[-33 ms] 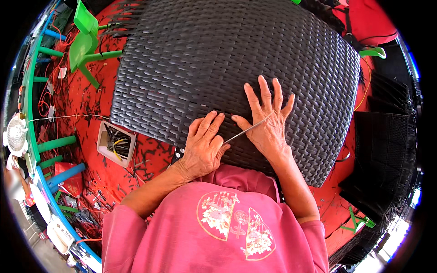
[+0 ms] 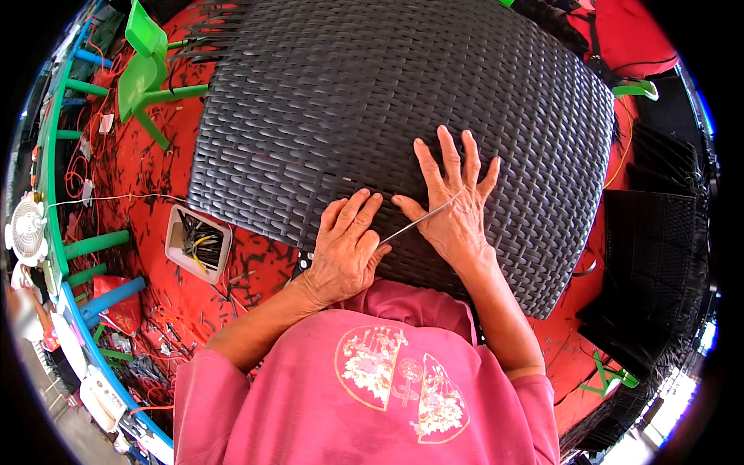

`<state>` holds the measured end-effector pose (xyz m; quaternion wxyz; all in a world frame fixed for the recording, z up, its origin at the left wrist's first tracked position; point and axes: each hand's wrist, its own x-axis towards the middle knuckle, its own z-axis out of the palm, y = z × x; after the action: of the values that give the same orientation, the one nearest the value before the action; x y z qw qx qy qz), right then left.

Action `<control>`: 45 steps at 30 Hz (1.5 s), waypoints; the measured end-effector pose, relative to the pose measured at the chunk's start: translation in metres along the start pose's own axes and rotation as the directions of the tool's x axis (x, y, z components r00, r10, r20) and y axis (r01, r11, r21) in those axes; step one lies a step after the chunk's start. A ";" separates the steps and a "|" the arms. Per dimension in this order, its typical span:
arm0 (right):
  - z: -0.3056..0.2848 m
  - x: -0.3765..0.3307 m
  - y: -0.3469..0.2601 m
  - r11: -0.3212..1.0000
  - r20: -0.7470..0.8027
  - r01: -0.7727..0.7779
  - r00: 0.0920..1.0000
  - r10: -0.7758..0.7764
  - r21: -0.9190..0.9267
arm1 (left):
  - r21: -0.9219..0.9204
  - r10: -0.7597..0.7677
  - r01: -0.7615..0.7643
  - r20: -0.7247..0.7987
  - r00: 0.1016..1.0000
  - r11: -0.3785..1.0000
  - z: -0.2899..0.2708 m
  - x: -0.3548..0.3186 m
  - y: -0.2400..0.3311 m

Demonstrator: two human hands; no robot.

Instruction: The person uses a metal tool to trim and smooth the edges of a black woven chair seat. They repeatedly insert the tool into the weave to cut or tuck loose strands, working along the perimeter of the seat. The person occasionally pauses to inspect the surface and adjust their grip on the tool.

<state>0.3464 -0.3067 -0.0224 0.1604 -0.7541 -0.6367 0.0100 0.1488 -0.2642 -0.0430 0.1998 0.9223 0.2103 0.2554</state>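
Observation:
A large black woven wicker panel (image 2: 310, 101) of flat plastic strips fills the middle in front of me. My left hand (image 2: 349, 252) rests at its near edge, its index and middle fingers stretched on the weave. Between its thumb and curled fingers it grips a thin metal rod (image 2: 404, 229), which slants up to the right. The rod's far part crosses over the back of my right hand (image 2: 456, 213). That hand lies on the panel with its fingers spread, close to the right of my left hand. A gap shows in the weave near my left fingertips.
At left, a white tray (image 2: 173, 246) holding dark strips and a yellow-handled tool stands on the red floor covering (image 2: 167, 190), among scattered scraps. Beyond it are a green chair (image 2: 143, 85) and a white fan (image 2: 29, 229). Another black woven piece (image 2: 651, 248) stands at right.

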 end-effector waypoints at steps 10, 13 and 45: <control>0.008 0.016 -0.005 0.999 0.059 0.035 0.998 -0.036 0.009 | -0.067 -0.048 0.048 -0.012 0.999 0.997 0.003 -0.005 -0.007; 0.010 0.017 -0.005 0.998 0.027 0.050 0.998 -0.050 0.026 | -0.061 -0.047 0.047 -0.001 0.999 0.997 0.003 -0.004 -0.006; 0.016 0.044 -0.033 0.971 -0.031 0.226 0.974 -0.225 0.081 | 0.042 -0.094 0.099 -0.117 0.989 0.994 -0.031 -0.031 -0.027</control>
<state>0.3201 -0.2563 -0.0207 0.1988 -0.6696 -0.7156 0.0102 0.0999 -0.2489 -0.0438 0.1773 0.8993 0.2720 0.2930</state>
